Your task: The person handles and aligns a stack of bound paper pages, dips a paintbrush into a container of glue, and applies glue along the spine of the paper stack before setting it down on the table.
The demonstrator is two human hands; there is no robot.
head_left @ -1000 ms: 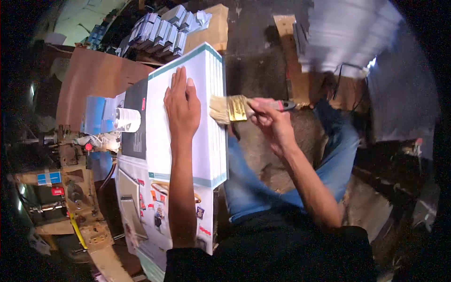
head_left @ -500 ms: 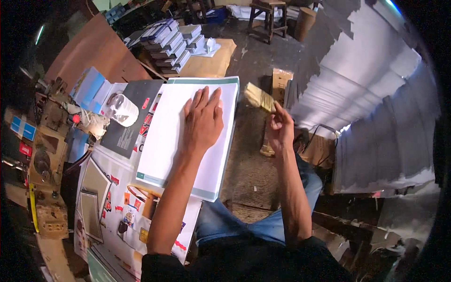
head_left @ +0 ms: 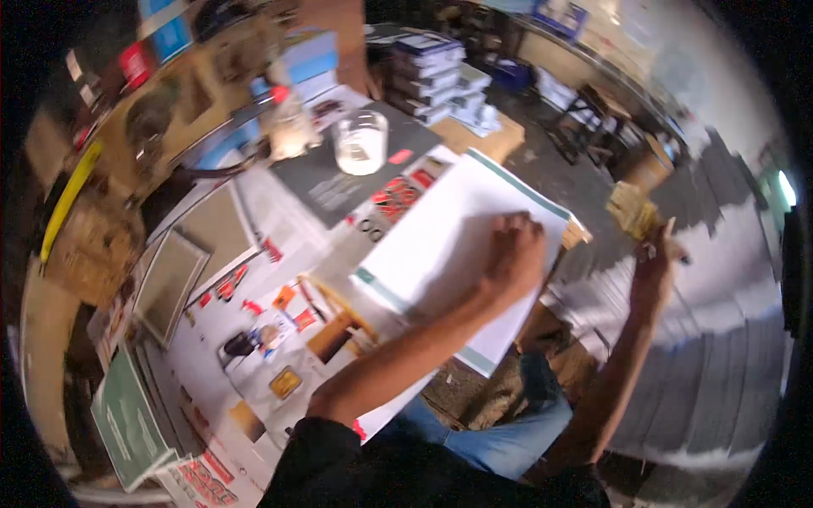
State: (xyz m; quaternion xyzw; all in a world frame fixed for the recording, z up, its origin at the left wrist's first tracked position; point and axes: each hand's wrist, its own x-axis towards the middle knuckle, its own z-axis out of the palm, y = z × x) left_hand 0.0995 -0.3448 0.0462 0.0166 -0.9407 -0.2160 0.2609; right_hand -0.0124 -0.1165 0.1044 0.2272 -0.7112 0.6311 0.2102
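A stack of white sheets (head_left: 432, 233) with green borders lies at a slant over the printed paper on the table. My left hand (head_left: 515, 258) is on its right part, fingers curled in; whether paper is pinched in them is hidden. To the right, off the stack, my right hand (head_left: 652, 264) grips a wide flat paintbrush (head_left: 632, 210) with pale bristles, its head up. Motion smears both hands somewhat. Beyond the stack, a clear jar (head_left: 362, 146) with white content stands on a dark grey board (head_left: 313, 193).
Grey-framed panels (head_left: 171, 284) and a green book cover (head_left: 131, 423) lie at the left. Behind are piled bound books (head_left: 423, 76) on a brown board. A stool (head_left: 593, 114) stands farther back. Grey sheets (head_left: 707, 372) fill the right side.
The view has swung left, so everything sits farther right. My left hand has gone from flat on the sheets to curled fingers. The brush stays in my right hand.
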